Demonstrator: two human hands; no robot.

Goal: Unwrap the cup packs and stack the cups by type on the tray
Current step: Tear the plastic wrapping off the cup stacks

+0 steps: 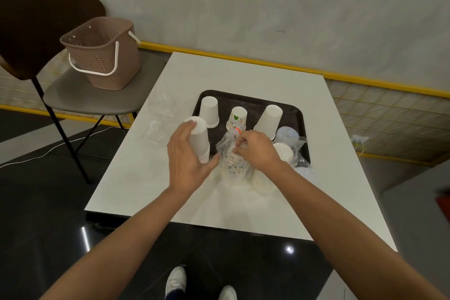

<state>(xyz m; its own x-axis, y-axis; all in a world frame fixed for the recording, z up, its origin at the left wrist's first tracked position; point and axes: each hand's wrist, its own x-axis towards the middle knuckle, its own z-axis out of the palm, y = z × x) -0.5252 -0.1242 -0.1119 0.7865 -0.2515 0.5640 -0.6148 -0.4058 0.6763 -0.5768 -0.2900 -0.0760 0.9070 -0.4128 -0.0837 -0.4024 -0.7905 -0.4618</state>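
A dark tray (253,101) on the white table carries a white cup stack (209,111), a patterned cup stack (237,118) and a taller white stack (269,120), all upside down. At the tray's near edge stands a wrapped pack of patterned cups (235,162) in clear plastic with an orange tie (238,130) on top. My right hand (255,151) pinches the plastic just below the tie. My left hand (187,156) is spread, fingers apart, touching the pack's left side and standing in front of another white cup stack (199,136). More wrapped cups (286,143) lie right of the pack.
Crumpled clear wrap (159,117) lies on the table (243,73) left of the tray. A brown plastic basket (102,51) sits on a chair (36,31) at the far left. A yellow-edged ledge runs behind the table.
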